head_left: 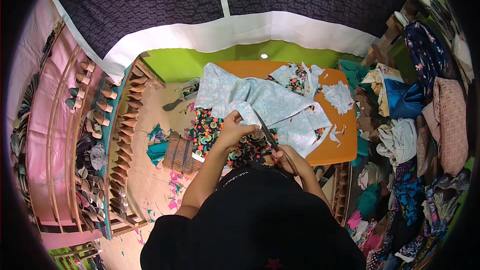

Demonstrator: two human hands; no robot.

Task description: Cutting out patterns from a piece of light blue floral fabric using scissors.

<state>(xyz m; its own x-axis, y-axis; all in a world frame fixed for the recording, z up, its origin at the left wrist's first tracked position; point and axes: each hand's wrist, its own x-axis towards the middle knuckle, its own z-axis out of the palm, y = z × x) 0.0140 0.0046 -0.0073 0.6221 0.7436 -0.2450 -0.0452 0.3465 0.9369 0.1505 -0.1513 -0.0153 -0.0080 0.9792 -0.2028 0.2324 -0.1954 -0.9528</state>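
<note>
Head view: my left hand (234,132) pinches a turned-up edge of the patterned fabric (225,87) between thumb and fingers, while my right hand (291,160) is wrapped around the handles of the dark scissors (270,140). My hands are apart from each other, the blades pointing up between them and lying against the cloth; I cannot tell whether the blades are parted. The fabric covers the left and middle of the orange table (345,145), mostly pale side up, with its black floral face showing toward the near edge, where my own body hides part of it.

I judge the cutting to be partway through. Some trimming seems done: a crumpled pale offcut (338,97) lies by the right edge, thin white slivers (334,134) sit toward the near right corner, and a floral piece (302,77) rests at the far edge. What seems left is the broad cloth I am gripping, large and loosely folded. A dark line runs across its right part; whether that is a cut or a fold, I cannot tell.
</note>
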